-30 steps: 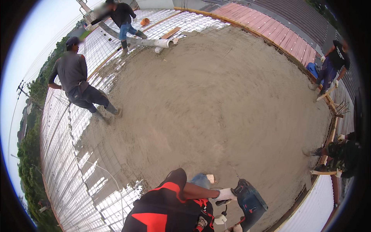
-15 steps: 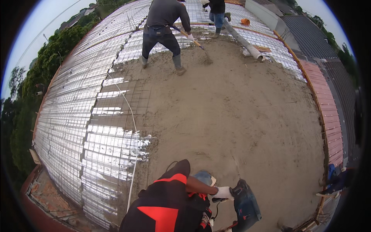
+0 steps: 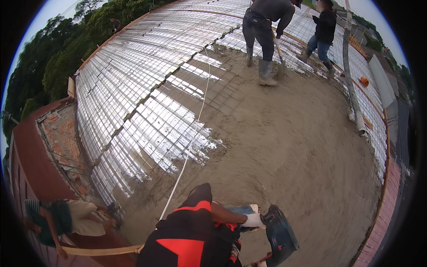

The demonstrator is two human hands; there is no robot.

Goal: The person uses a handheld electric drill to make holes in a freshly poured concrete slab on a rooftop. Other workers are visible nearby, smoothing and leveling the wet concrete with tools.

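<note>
My left hand, in a pale work glove, is closed around the front grip of a blue and black power tool with a drill-like body. A faint thin rod or hose runs from its nose towards the wet concrete. My right hand, gloved too and cut off by the lower edge, grips the tool's rear end beside a red part. A black and red shirt covers my arm and body.
A person with a shovel and another in jeans stand at the far side. A grey pipe, white hose and wire mesh lie ahead. A person in a striped shirt is by the left edge, near a pale-brown strip.
My view has turned left, so the scene has shifted right. The striped-shirt person and pale-brown strip have come into view. Both hands keep their hold on the power tool.
</note>
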